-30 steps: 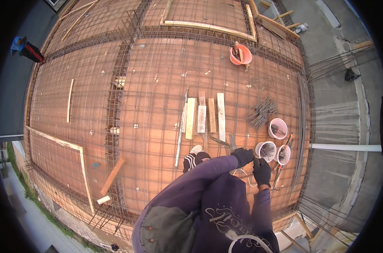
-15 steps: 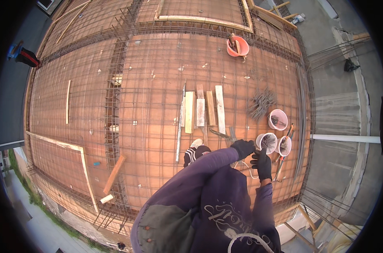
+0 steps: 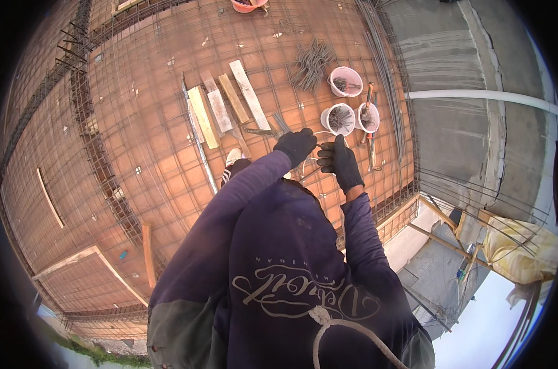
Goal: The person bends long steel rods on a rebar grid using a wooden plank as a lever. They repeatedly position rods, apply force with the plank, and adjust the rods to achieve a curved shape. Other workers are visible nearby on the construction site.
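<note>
My left hand (image 3: 295,144), in a black glove, is closed in front of my body; its fingers hide what they hold. A long dark metal tool (image 3: 262,131) reaches leftward from beside it, and I cannot tell if it is gripped. Just to the right, my gloved right hand (image 3: 340,162) is held with fingers apart and thumb up. A thin white cord (image 3: 305,167) loops below and between the hands. Beyond the right hand stands a white bucket (image 3: 338,119) with a bundle of thin metal pieces inside.
A rebar mesh covers reddish boards underfoot. Several wood planks (image 3: 249,95) lie ahead, beside a long metal bar (image 3: 198,136). Bent rods (image 3: 313,65) are heaped near a pink bucket (image 3: 345,81). Another bucket (image 3: 369,117) has orange-handled tools around it. Long bars line the right edge.
My view has turned and shifted, so buckets and planks appear higher and further left. Both hands stay close together in front of me, the right still with fingers apart.
</note>
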`<state>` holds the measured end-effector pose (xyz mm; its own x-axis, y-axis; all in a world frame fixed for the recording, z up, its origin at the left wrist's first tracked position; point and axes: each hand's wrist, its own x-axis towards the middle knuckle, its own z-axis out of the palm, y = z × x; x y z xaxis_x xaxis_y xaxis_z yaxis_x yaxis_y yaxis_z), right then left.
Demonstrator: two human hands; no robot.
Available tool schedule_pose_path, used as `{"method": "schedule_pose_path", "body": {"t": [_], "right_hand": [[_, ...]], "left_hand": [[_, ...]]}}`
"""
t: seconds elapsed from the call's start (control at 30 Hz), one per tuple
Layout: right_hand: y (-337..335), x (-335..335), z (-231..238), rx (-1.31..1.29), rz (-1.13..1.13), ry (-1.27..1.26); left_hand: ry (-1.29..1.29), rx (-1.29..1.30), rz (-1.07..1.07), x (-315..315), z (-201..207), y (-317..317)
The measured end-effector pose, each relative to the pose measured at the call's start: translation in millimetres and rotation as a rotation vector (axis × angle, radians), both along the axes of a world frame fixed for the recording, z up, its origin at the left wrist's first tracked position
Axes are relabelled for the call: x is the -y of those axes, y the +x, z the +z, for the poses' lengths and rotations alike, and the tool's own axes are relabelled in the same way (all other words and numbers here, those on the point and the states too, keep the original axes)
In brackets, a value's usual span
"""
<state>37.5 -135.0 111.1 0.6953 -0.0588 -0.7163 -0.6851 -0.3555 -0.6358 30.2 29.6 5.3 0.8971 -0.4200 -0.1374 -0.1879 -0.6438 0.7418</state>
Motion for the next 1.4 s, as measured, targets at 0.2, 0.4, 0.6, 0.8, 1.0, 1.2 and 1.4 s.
{"method": "schedule_pose_path", "body": {"t": [0.2,0.4,0.6,0.8,1.0,1.2,1.4], "right_hand": [[-4,6,0,-0.005,0.052,-0.062],[-4,14,-4,-0.035,0.002,-0.079],[-1,25,-9,-0.01,0.012,-0.073],[-4,51,-35,0.658,0.914,-0.741],[-7,70,-39,0.648,0.696,-0.684],[3,113,-33,0.491,0.293,-0.403],[-32,174,-127,0.546,-0.147,-0.071]], "left_hand": [[0.02,0.026,-0.044,17,-11,-1],[0.023,0.048,-0.062,29,-16,-3],[0.059,0.036,-0.064,39,-19,1],[-0.012,0.071,0.043,46,-19,-2],[0.066,0.179,0.064,68,-24,6],[0.025,0.282,0.068,112,-36,19],[-0.027,0.208,0.155,157,-42,28]]}}
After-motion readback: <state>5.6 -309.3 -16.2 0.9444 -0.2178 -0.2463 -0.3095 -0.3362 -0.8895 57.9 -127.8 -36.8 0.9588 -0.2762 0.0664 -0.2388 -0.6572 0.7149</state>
